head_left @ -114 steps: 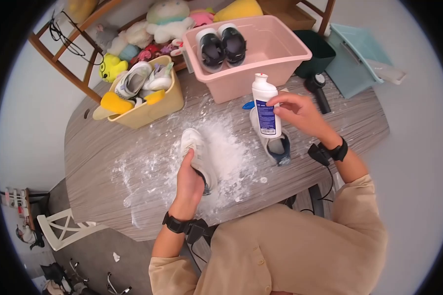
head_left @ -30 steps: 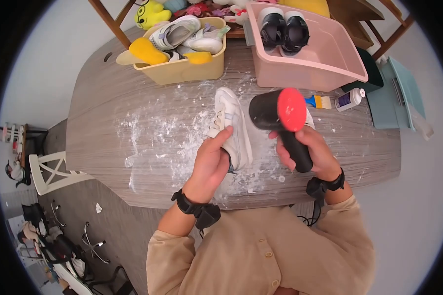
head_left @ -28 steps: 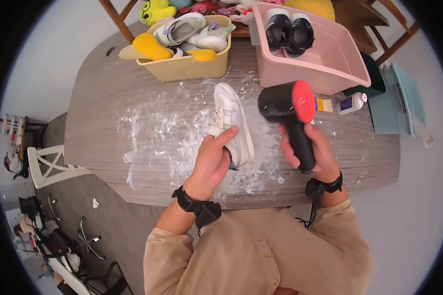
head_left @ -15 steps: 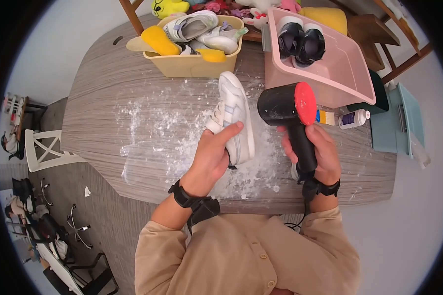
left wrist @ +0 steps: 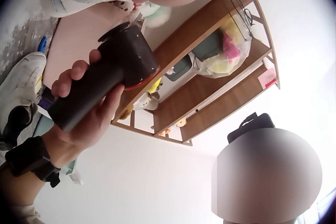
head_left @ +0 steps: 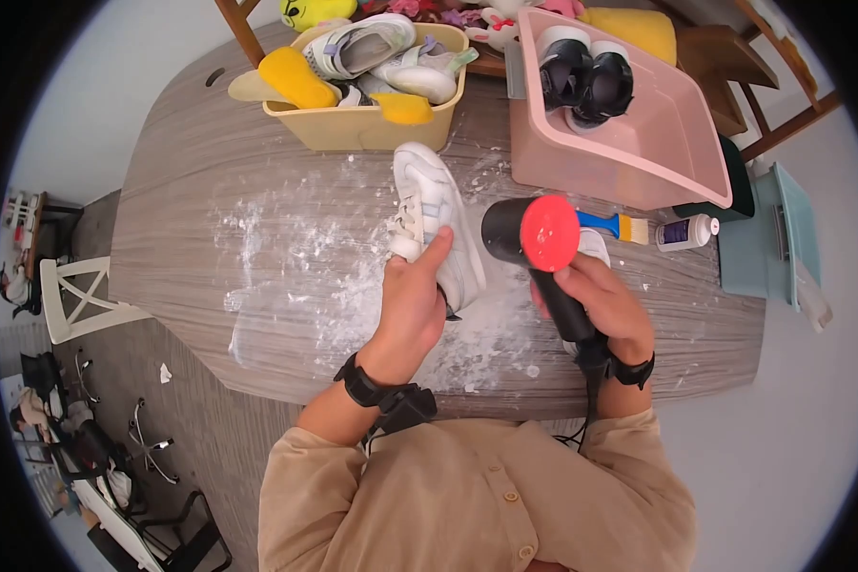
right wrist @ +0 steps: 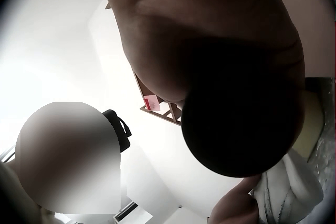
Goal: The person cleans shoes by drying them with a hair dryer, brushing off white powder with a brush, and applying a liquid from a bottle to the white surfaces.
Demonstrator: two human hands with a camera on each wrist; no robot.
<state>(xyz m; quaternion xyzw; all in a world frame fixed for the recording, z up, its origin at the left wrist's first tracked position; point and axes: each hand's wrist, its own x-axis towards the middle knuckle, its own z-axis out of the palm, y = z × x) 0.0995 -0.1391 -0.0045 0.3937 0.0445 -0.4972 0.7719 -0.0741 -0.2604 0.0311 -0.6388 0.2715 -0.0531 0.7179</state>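
Observation:
In the head view a white shoe (head_left: 434, 214), toe away from the body, is gripped at its heel end by the left hand (head_left: 412, 300), thumb along its side. The right hand (head_left: 608, 303) holds a black device by its handle (head_left: 561, 307); its round red face (head_left: 550, 234) is turned up toward the head camera, just right of the shoe. Partly hidden beneath the right hand lies a second white shoe (head_left: 594, 246). The left wrist view shows fingers wrapped round the black device (left wrist: 89, 87). In the right wrist view the handle's dark end (right wrist: 241, 124) blocks much of the picture.
White powder (head_left: 338, 286) is spread over the wooden table (head_left: 176, 219). A yellow bin (head_left: 353, 129) of shoes and a pink bin (head_left: 615, 167) with dark shoes stand at the back. A blue-handled brush (head_left: 620, 227) and a white bottle (head_left: 686, 233) lie right, near a teal bin (head_left: 758, 243).
The bottle, earlier in the right hand, now lies on the table, and that hand holds the black device. Over the last half second the device has shifted left and its red face has turned toward the head camera.

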